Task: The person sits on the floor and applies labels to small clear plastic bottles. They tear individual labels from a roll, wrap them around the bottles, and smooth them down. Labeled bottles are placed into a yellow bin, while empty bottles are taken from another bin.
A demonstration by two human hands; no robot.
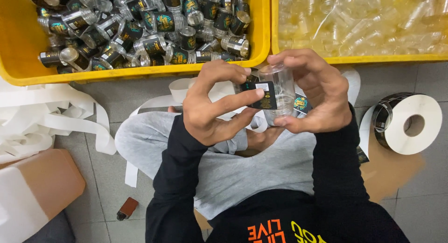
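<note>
Looks like a small packing workshop run right on the tiled floor (410,196). Yellow crates (140,74) full of jars, a label roll (410,124), backing paper (42,117) piled everywhere.

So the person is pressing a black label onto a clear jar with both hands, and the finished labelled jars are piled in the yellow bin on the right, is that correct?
Not quite. The head view shows the labelled jars piled in the left yellow bin; the right bin holds clear unlabelled ones. The rest stands: both the left hand and right hand press a black label onto a clear jar.
</note>
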